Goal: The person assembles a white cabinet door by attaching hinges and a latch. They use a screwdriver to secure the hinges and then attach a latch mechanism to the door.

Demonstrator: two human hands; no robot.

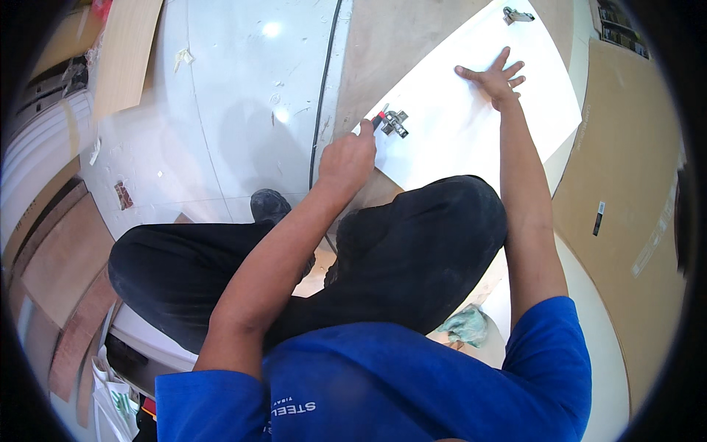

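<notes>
A white panel (pixel 434 132) lies in front of me, with a metal cabinet hinge (pixel 394 124) at its near left edge. Another metal hinge (pixel 518 15) sits by the panel's far end. My left hand (pixel 347 162) is closed around a screwdriver (pixel 379 118), whose visible part is dark with a red band. It meets the nearer hinge; the tip is too small to make out. My right hand (pixel 497 77) rests on the panel with its fingers spread, short of the far hinge, holding nothing.
A black cable (pixel 321 103) runs along the floor left of the panel. Brown cardboard (pixel 626 184) lies to the right. Wood boards (pixel 70 250) are stacked at left, and a light wood sheet (pixel 129 55) lies at upper left. A crumpled greenish cloth (pixel 465 325) is beside my knee.
</notes>
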